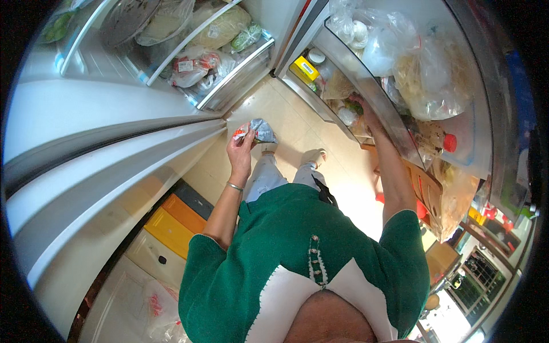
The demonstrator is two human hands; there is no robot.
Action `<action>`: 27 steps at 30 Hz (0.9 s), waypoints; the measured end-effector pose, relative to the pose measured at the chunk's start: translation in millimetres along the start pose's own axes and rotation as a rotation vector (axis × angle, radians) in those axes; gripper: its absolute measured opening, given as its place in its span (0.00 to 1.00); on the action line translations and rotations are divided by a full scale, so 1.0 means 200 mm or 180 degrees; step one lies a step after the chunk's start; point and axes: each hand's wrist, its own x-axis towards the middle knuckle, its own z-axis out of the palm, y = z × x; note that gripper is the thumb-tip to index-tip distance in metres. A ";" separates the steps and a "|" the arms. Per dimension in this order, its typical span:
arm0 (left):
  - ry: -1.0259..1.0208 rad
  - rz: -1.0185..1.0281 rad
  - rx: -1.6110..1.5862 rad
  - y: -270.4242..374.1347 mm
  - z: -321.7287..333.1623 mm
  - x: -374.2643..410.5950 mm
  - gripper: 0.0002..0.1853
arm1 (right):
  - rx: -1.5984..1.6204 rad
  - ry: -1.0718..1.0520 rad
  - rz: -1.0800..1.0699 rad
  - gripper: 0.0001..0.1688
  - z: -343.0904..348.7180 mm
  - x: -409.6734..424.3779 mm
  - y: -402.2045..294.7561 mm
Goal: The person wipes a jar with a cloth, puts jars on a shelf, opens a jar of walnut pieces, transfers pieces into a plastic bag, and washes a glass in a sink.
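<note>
My left hand (242, 152) grips a small silver and red plastic packet (262, 130) above the floor, between the open fridge body and its door. My right hand (359, 103) reaches into the lower door bin (317, 99), beneath the smoky translucent upper door bin (377, 88). Its fingers are among bagged food, and whether they hold anything cannot be made out. Near it lie a tied clear plastic bag (348, 115) and a brown bag (338, 85). A yellow box (304, 69) and a white-lidded jar (316, 56) stand farther along the same bin.
Fridge shelves (193, 38) at the left carry several bags of food above a clear drawer (236, 81). Bulky plastic bags (429, 77) and a red-capped bottle (449, 142) fill the upper door area. A wooden chair (424, 184) stands behind the door. Coloured drawers (176, 221) line the left.
</note>
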 end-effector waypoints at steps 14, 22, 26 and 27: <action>-0.0155 0.0229 0.0228 0.07 0.10 0.10 0.18 | 0.1578 0.0200 0.0478 0.16 0.07 -0.29 -0.15; -0.0884 0.0601 0.0384 0.15 0.37 0.20 0.16 | 0.0702 -0.0392 0.0298 0.16 0.12 -0.70 -0.16; -0.1319 0.1275 0.0854 0.06 0.55 0.38 0.15 | -0.0152 -0.0607 0.0377 0.13 0.16 -0.85 -0.12; -0.1428 0.1555 0.1079 0.04 0.61 0.42 0.15 | -0.0414 -0.0655 0.0430 0.13 0.16 -0.88 -0.13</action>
